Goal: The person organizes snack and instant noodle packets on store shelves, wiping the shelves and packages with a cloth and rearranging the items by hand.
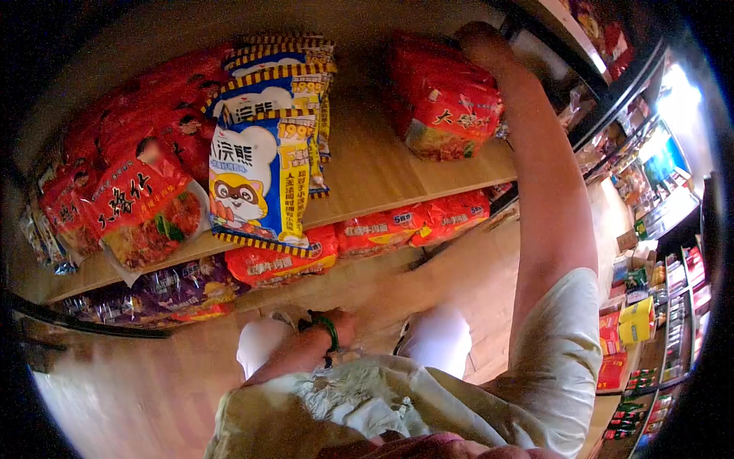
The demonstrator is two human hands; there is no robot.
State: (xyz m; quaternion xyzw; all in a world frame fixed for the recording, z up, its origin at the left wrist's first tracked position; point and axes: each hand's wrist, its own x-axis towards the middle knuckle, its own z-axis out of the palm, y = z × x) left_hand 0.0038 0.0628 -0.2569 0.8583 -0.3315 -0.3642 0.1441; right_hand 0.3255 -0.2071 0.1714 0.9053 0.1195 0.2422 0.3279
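Our right hand (487, 47) is at the far right of the red noodle packs (447, 99); we cannot tell its shadowed grip; they look light, slippery, crushable, best held by the sides.

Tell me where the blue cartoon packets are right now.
In the head view, the blue packets sit left of centre on the wooden shelf, between the large red pile and the red packs at the right hand.
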